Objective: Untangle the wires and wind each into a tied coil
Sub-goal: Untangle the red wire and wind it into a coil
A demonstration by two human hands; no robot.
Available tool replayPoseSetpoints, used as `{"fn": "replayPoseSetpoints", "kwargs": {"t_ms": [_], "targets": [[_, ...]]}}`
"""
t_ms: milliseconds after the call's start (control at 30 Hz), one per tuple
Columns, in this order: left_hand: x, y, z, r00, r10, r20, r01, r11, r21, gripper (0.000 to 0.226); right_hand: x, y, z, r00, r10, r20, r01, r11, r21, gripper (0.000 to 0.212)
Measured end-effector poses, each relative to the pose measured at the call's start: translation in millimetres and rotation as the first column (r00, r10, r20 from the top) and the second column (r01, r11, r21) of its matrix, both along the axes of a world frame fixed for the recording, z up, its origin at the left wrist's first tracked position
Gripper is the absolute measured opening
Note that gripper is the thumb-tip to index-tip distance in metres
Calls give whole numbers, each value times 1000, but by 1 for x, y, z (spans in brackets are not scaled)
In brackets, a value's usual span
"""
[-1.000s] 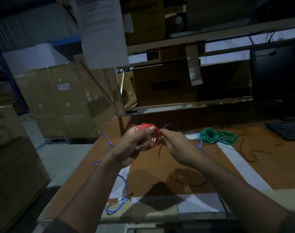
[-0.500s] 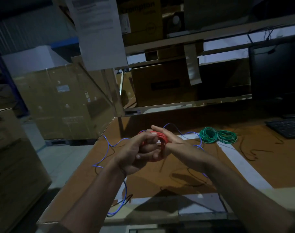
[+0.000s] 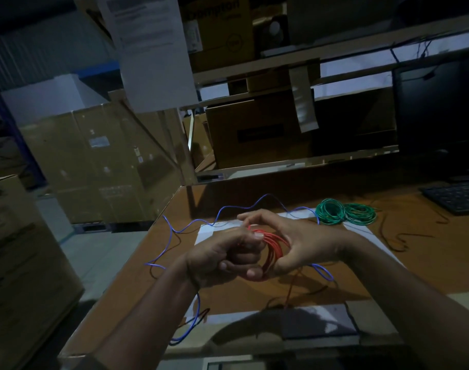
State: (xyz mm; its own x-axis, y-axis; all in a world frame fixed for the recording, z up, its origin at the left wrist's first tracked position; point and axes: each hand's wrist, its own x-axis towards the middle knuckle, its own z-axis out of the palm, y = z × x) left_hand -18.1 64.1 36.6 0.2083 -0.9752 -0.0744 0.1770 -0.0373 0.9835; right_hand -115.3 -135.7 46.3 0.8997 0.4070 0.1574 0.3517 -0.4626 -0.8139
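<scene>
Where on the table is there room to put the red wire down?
Bare brown table lies right of the right hand, between the green coils and the near edge; only a thin dark wire strays there. It is crowded left of the left hand and under both hands, where the blue wire loops. The red coil is in both hands.

one red wire coil (image 3: pixel 274 248) above the table (image 3: pixel 321 279), one loose blue wire (image 3: pixel 172 239) left of it, two green coils (image 3: pixel 345 214) right of it, two hands (image 3: pixel 217 259) around it.
</scene>
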Motion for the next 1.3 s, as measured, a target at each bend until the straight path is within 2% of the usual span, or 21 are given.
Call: {"fn": "replayPoseSetpoints", "kwargs": {"t_ms": [133, 233, 300, 400, 467, 500, 533, 600, 667, 733, 867, 1000, 1100, 1167, 1300], "targets": [[-4, -4, 1, 997, 71, 44, -67, 994, -84, 28, 5, -3, -7, 987, -119, 104, 119, 993, 9, 51], [-4, -5, 2, 966, 178, 188, -151, 977, -148, 25, 12, -2, -13, 958, -220, 182, 222, 975, 9, 27], [0, -6, 1, 902, 299, 310, -259, 952, -165, 27, 17, -1, -18, 926, -303, 225, 310, 951, 2, 16], [8, -8, -4, 748, 451, 486, -412, 891, -191, 48, 24, 5, -23, 879, -387, 280, 386, 921, 61, 11], [7, -11, -5, 650, 527, 547, -492, 841, -225, 49, 27, 8, -25, 852, -420, 313, 400, 907, 131, 14], [5, -13, -6, 632, 561, 535, -517, 819, -247, 46, 28, 10, -26, 838, -436, 327, 401, 900, 171, 16], [4, -16, -6, 644, 590, 486, -536, 802, -263, 43, 29, 14, -26, 825, -453, 337, 403, 891, 210, 18], [0, -19, -4, 772, 581, 259, -523, 811, -263, 36, 33, 19, -27, 801, -491, 344, 417, 868, 269, 21], [-1, -16, 2, 897, 441, 25, -424, 875, -232, 32, 36, 21, -27, 784, -515, 347, 432, 854, 290, 22], [5, -10, 8, 952, 301, -54, -306, 937, -168, 38, 36, 17, -26, 778, -508, 370, 454, 862, 226, 17], [17, 2, 17, 977, 204, 69, -201, 978, -47, 44, 29, 15, -20, 779, -443, 443, 498, 867, -10, 13], [21, 2, 23, 948, 227, 225, -236, 972, 15, 29, 29, 18, -20, 789, -340, 511, 466, 874, -137, 18], [22, -2, 16, 935, 265, 237, -263, 964, -42, 27, 32, 14, -21, 795, -348, 497, 461, 879, -122, 15], [20, -5, 10, 901, 353, 253, -336, 935, -110, 30, 33, 12, -17, 807, -357, 471, 446, 891, -88, 10], [15, -14, 2, 836, 516, 188, -490, 855, -168, 31, 37, 8, -12, 797, -366, 481, 456, 886, -80, 32]]}}
